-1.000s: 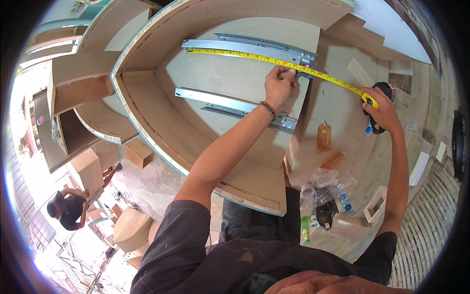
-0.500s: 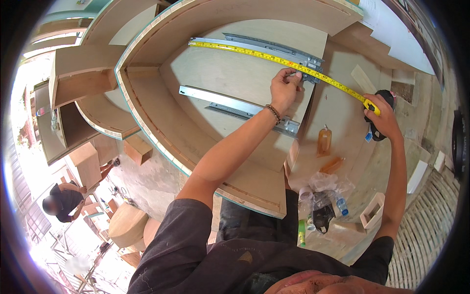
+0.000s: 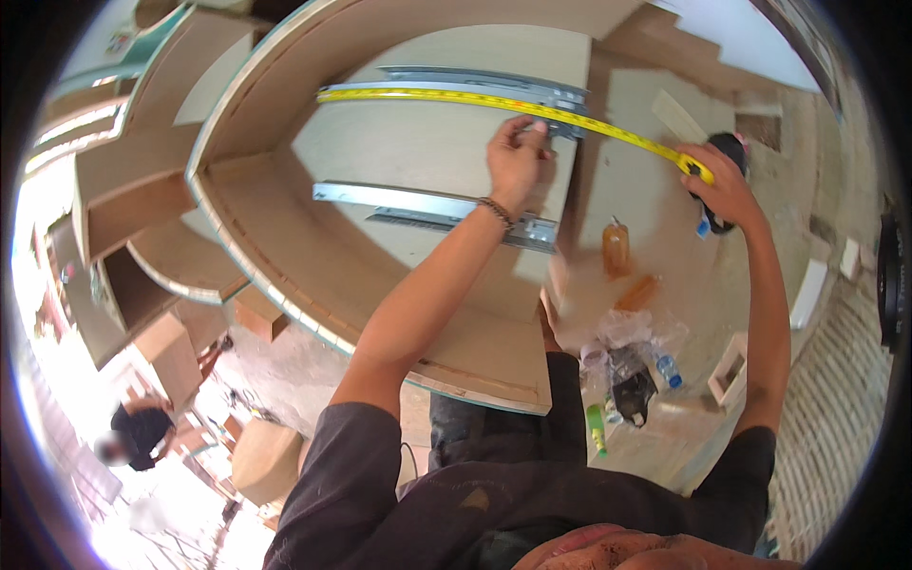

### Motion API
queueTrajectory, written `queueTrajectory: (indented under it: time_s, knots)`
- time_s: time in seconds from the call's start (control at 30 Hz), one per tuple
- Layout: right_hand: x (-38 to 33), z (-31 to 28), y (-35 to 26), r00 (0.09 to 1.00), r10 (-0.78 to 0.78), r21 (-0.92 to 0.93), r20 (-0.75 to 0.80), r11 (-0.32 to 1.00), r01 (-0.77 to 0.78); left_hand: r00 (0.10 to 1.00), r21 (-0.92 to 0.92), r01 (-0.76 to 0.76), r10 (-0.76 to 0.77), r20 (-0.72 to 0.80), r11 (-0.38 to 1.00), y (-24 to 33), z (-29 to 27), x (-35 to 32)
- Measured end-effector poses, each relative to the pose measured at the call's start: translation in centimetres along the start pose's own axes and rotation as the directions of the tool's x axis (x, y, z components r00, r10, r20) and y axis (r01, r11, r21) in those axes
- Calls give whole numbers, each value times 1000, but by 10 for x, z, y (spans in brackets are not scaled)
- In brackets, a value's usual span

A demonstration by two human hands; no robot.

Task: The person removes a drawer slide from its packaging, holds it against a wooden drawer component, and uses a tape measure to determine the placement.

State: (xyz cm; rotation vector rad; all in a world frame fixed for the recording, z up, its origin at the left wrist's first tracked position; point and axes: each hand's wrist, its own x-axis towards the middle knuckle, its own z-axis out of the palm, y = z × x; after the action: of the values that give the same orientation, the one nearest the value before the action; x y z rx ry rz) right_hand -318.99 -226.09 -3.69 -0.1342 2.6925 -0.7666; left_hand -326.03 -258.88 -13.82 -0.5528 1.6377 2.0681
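Observation:
My right hand [image 3: 730, 190] grips the yellow case of a tape measure [image 3: 698, 170] off the right side of a curved wooden cabinet [image 3: 242, 204]. Its yellow blade [image 3: 446, 96] runs left along the upper metal drawer slide [image 3: 494, 80], as far as the slide's left end. My left hand [image 3: 516, 166] has its fingers closed, thumb and fingertips at the blade's lower edge by the slide's right end. What they pinch, if anything, is hidden. A second drawer slide [image 3: 404, 198] lies below, passing behind my left wrist, on the same pale panel [image 3: 399, 142].
At right on the floor are two amber bottles [image 3: 616, 249], plastic bags [image 3: 625, 328], a blue-capped bottle [image 3: 669, 370], a green bottle [image 3: 596, 427] and a dark shoe-like item [image 3: 727, 152]. More wooden cabinets [image 3: 142, 195] stand left; another person [image 3: 142, 432] bends at lower left.
The cabinet, slides and both hands appear further left in the picture as the view shifts. The tape stays stretched along the upper slide. The other person bends lower.

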Motion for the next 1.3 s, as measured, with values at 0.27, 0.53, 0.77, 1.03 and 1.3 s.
queueTrajectory:
  time_s: [0.27,0.53,0.77,1.03,1.3]
  knots:
    - [10,2,2,996,74,7,48,997,-75,999,44,16,-14,-36,999,10,3,-7]
    - [12,9,13,999,27,-5,25,1000,-27,1000,62,28,-28,-3,998,11,-2,-6]
    - [14,7,10,995,81,-27,64,996,-79,1000,36,5,-4,-11,999,7,-2,-4]
    - [15,8,9,1000,23,-10,19,1000,-23,1000,23,11,-11,-3,1000,11,0,-6]
    - [-16,19,-1,998,57,127,-37,991,-52,993,171,67,-83,84,983,20,-12,-8]
